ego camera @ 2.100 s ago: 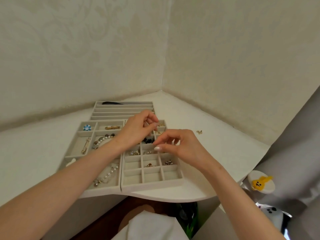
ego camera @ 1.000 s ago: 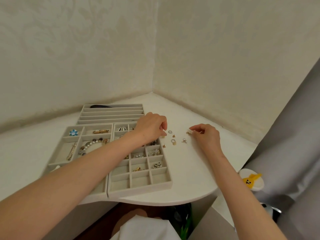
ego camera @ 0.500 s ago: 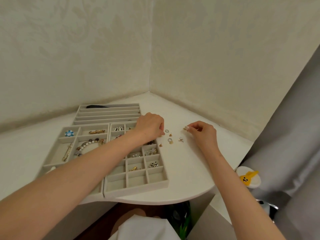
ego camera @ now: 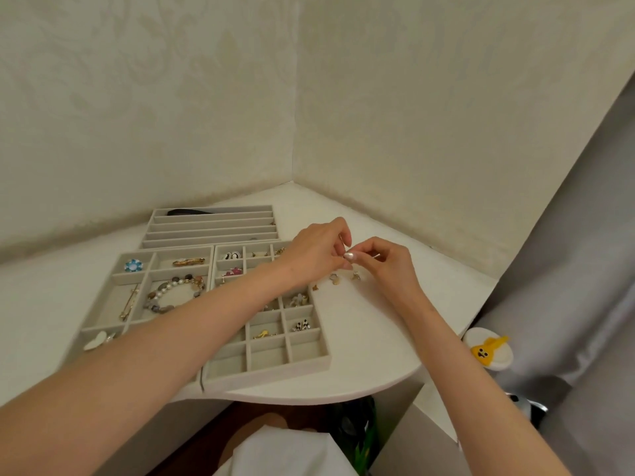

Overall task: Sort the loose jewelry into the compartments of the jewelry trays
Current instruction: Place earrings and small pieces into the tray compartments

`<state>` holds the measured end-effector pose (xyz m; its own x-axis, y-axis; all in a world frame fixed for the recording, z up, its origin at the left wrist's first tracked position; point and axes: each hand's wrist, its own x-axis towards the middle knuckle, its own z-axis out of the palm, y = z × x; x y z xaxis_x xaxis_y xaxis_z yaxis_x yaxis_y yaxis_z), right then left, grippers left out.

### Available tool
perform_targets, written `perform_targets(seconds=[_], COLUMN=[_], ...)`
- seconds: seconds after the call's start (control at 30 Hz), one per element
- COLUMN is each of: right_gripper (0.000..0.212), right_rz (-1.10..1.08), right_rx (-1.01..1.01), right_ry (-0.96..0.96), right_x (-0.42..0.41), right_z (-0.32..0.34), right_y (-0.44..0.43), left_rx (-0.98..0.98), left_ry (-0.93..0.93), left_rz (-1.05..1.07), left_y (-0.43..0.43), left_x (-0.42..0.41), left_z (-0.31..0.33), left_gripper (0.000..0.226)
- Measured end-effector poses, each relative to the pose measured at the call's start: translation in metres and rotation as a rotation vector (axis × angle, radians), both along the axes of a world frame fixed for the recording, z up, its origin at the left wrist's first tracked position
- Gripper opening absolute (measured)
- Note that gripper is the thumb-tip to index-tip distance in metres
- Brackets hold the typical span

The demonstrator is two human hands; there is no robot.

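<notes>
Gold piece [ego camera: 376, 257], tiny, pinched in the right hand [ego camera: 386, 266] fingertips, above the tabletop [ego camera: 364, 338]. Left hand [ego camera: 316, 252] fingers are curled, tips meeting the right's at the same spot; can't tell if it grips the piece too. Both hands are together, just right of the grid tray [ego camera: 309, 364], at its far end. Three loose pieces [ego camera: 335, 279] lie on the tabletop right under the hands, beside the tray edge. Piece type too small to tell.
</notes>
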<state>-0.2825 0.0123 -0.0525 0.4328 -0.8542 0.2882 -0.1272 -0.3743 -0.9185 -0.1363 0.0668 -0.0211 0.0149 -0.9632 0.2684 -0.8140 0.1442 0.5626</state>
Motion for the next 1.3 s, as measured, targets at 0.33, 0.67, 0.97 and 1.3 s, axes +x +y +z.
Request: perform_targets(seconds=[0.33, 0.67, 0.97, 1.3], right_gripper=[0.011, 0.011, 0.033, 0.04], right_rz=[-0.05, -0.04, -0.039, 0.284], right_rx=[-0.046, -0.15, -0.147, -0.197], right_ry=[0.29, 0.32, 0.175, 0.095], right_x=[-0.009, -0.004, -0.002, 0.043], right_z=[-0.006, -0.008, -0.005, 0.031], right_y=[-0.003, -0.002, 0.004, 0.074], left_rx=[-0.037, 0.087, 0.238, 0.218], left_ry=[0.066, 0.154, -0.25, -0.174], left_rz=[0.07, 0.044, 0.099, 0.196], left_y=[0.026, 0.107, 0.152, 0.151], left_x=[0.023, 0.061, 0.065, 0.072], left_z=[0.009, 0.034, 0.024, 0.018], left_gripper=[0.007, 0.007, 0.012, 0.012])
